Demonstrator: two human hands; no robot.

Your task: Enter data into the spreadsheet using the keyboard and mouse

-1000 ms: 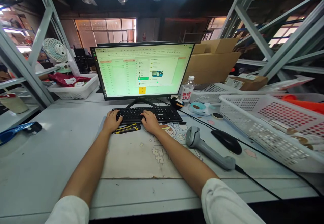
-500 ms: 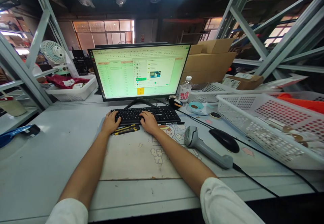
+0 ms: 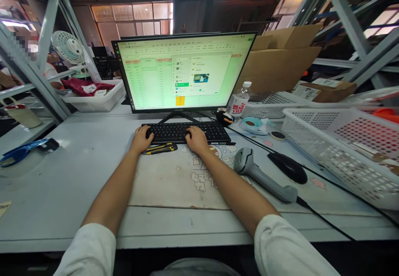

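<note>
My left hand [image 3: 141,139] rests on the left end of a black keyboard [image 3: 170,132], its fingers spread over the keys. Further along, my right hand [image 3: 197,139] lies on the keys right of the middle, fingers apart. Neither hand holds anything. Just below the keyboard, between the hands, lie yellow-and-black utility knives [image 3: 159,148]. A dark pen [image 3: 222,143] lies along the keyboard's lower right edge. Behind stands a lit monitor [image 3: 149,89] showing a spreadsheet with a chat window over it.
Right of my forearm lie a grey barcode scanner [image 3: 264,178] and a black mouse [image 3: 288,168]. White plastic baskets [image 3: 330,151], a bottle [image 3: 239,101] and a tape roll [image 3: 252,123] stand beyond. At left are a blue strap-like item [image 3: 25,153] and a fan [image 3: 67,45].
The view has tilted down and shifted slightly, so the desk's front edge shows more. My right hand has moved a little rightward along the keyboard; my left hand stays at its left end.
</note>
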